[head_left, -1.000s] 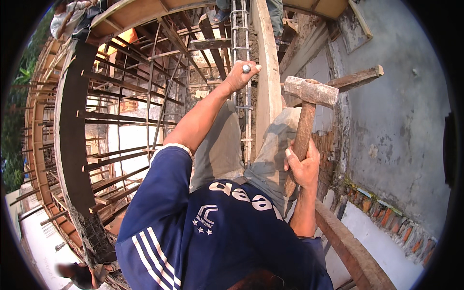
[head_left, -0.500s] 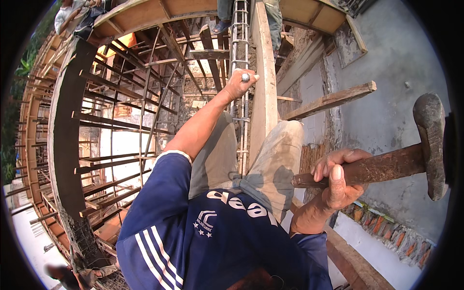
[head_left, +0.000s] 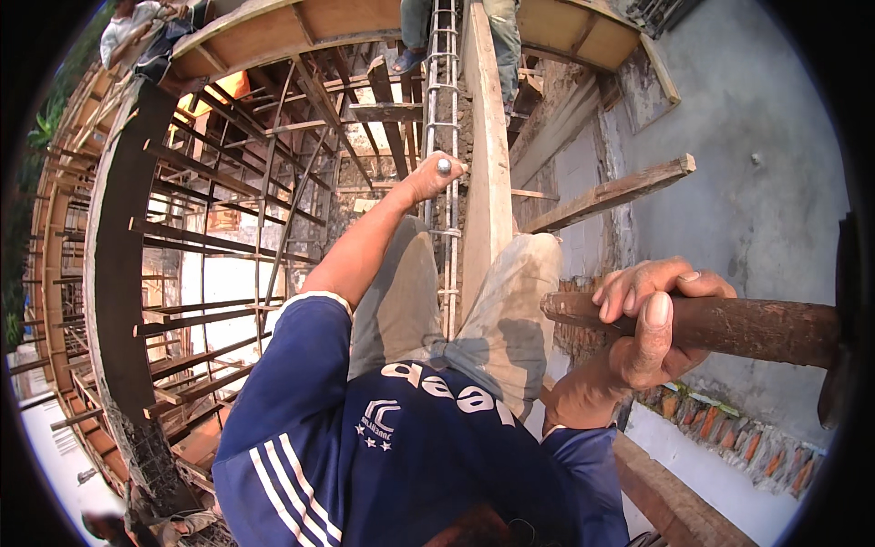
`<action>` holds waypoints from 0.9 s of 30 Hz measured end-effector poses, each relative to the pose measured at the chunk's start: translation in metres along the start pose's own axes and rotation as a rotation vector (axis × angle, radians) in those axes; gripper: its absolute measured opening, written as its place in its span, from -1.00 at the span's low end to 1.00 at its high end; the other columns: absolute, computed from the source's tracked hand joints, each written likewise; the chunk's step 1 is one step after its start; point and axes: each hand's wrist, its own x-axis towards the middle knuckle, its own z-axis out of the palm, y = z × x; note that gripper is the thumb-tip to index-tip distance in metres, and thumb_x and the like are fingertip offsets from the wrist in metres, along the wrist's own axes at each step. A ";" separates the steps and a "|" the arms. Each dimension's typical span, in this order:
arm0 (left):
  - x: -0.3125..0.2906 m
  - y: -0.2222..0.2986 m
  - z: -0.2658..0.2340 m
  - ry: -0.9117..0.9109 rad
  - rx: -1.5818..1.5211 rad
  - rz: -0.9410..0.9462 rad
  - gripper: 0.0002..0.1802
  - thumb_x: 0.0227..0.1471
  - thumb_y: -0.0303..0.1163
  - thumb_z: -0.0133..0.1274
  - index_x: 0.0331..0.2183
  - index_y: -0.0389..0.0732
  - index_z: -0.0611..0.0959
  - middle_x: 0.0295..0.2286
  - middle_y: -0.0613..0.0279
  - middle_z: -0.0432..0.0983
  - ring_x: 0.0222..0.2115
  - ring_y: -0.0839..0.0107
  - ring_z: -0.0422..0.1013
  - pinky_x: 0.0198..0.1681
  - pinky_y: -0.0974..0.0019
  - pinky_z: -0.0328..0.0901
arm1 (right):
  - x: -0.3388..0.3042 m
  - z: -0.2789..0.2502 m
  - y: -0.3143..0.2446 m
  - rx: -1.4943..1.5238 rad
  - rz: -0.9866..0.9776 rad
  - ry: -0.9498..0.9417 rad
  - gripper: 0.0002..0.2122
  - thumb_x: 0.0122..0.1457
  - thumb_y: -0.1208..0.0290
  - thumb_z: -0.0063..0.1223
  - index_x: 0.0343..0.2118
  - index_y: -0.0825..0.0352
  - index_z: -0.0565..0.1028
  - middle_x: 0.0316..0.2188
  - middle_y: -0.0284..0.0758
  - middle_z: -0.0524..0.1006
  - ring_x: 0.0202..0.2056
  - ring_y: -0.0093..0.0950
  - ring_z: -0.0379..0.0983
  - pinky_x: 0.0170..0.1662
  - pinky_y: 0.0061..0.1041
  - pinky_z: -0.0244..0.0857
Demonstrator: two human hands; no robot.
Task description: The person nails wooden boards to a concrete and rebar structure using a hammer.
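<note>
My left hand (head_left: 427, 180) is closed in a fist around a metal rod (head_left: 444, 167), seen end-on with its round grey top poking out above the fingers. Below that fist runs a steel rebar cage (head_left: 443, 100), with a long wooden board (head_left: 488, 155) on edge along its right side. Off to the right, my right hand (head_left: 658, 314) grips a hammer by its brown wooden handle (head_left: 775, 328). The hammer's dark head lies at the picture's rim, mostly lost in shadow. My knees are spread on both sides of the cage and board.
A timber beam (head_left: 611, 196) juts out at the right, before a grey wall (head_left: 747, 155). Left lie a dark curved form (head_left: 118, 273) and many wooden props (head_left: 219, 242). Another person's sandalled foot (head_left: 407, 61) is at the cage's far end; a person (head_left: 137, 36) sits upper left.
The hammer has moved outward to the right, its head going from full view to the dark rim. My left hand, still around the rod, appears slightly lower and further left as the view shifts.
</note>
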 end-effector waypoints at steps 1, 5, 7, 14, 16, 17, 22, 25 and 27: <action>0.004 -0.004 0.003 -0.025 0.025 -0.018 -0.50 0.09 -0.10 0.04 -0.59 -0.38 0.41 -0.69 0.14 0.15 -0.61 0.41 0.09 -0.48 0.21 0.20 | 0.002 0.011 0.008 -0.029 -0.040 0.012 -0.74 0.14 0.58 0.03 -0.14 0.41 0.28 -0.52 -0.22 0.41 -0.57 -0.50 0.36 -0.51 -0.47 0.36; 0.022 0.004 0.023 -0.026 -0.001 -0.022 -0.53 0.08 -0.13 0.06 -0.59 -0.38 0.44 -0.68 0.11 0.19 -0.59 0.40 0.08 -0.49 0.23 0.21 | -0.040 -0.012 0.095 -0.767 -0.018 -0.197 -0.71 0.05 0.54 0.12 -0.19 0.45 0.32 -0.47 -0.14 0.47 -0.53 -0.33 0.47 -0.38 -0.33 0.40; 0.028 -0.009 0.031 0.006 0.023 0.109 -0.62 0.06 -0.16 0.07 -0.46 -0.35 0.53 -0.62 -0.04 0.37 -0.59 0.26 0.28 -0.41 0.21 0.28 | -0.079 -0.028 0.148 -1.003 0.496 -0.402 -0.72 0.02 0.48 0.10 -0.26 0.53 0.34 -0.55 0.02 0.50 -0.45 -0.11 0.55 -0.32 -0.22 0.40; 0.015 -0.021 0.021 -0.093 0.064 -0.088 -0.54 0.09 -0.08 0.00 -0.50 -0.36 0.48 -0.64 -0.12 0.25 -0.60 0.15 0.18 -0.41 0.13 0.24 | -0.032 -0.025 0.093 -0.591 0.768 -0.371 -0.76 0.09 0.49 0.06 -0.20 0.48 0.39 -0.70 -0.33 0.46 -0.71 -0.57 0.43 -0.61 -0.53 0.31; 0.015 -0.031 0.010 -0.093 0.104 -0.092 -0.50 0.10 -0.07 -0.01 -0.56 -0.37 0.44 -0.66 -0.11 0.20 -0.61 0.17 0.10 -0.45 0.11 0.21 | 0.010 -0.008 0.040 -0.485 0.543 -0.256 -0.79 0.13 0.53 0.08 -0.19 0.46 0.38 -0.59 -0.36 0.47 -0.67 -0.64 0.38 -0.61 -0.59 0.27; 0.021 -0.009 0.016 -0.088 0.101 -0.052 -0.51 0.10 -0.11 -0.02 -0.60 -0.37 0.43 -0.68 -0.07 0.21 -0.64 0.17 0.10 -0.48 0.10 0.20 | 0.024 -0.007 0.021 -0.427 0.339 -0.125 -0.80 0.14 0.57 0.06 -0.18 0.45 0.37 -0.54 -0.30 0.47 -0.63 -0.62 0.39 -0.57 -0.58 0.28; 0.030 -0.023 0.001 0.011 0.144 -0.079 -0.56 0.13 -0.11 -0.03 -0.40 -0.35 0.64 -0.47 0.02 0.58 -0.41 0.21 0.51 -0.24 0.24 0.40 | 0.060 0.010 -0.010 -0.077 -0.261 -0.061 -0.76 0.19 0.53 -0.03 -0.11 0.35 0.24 -0.50 -0.20 0.40 -0.59 -0.49 0.34 -0.47 -0.42 0.38; 0.023 -0.046 0.006 -0.041 0.167 0.022 -0.66 0.14 -0.21 -0.06 -0.42 -0.29 0.62 -0.46 -0.03 0.55 -0.41 0.08 0.47 -0.20 0.18 0.38 | 0.012 0.017 0.042 -0.158 -0.053 0.054 -0.86 0.20 0.56 -0.06 -0.19 0.33 0.32 -0.52 -0.25 0.39 -0.58 -0.50 0.34 -0.44 -0.38 0.38; 0.027 -0.043 0.010 -0.026 0.136 0.018 -0.63 0.10 -0.18 0.03 -0.45 -0.35 0.62 -0.53 -0.03 0.55 -0.48 0.30 0.45 -0.31 0.23 0.36 | -0.048 -0.012 0.117 -0.691 0.275 -0.124 -0.73 0.09 0.50 0.11 -0.17 0.42 0.33 -0.46 -0.17 0.50 -0.51 -0.35 0.48 -0.38 -0.28 0.37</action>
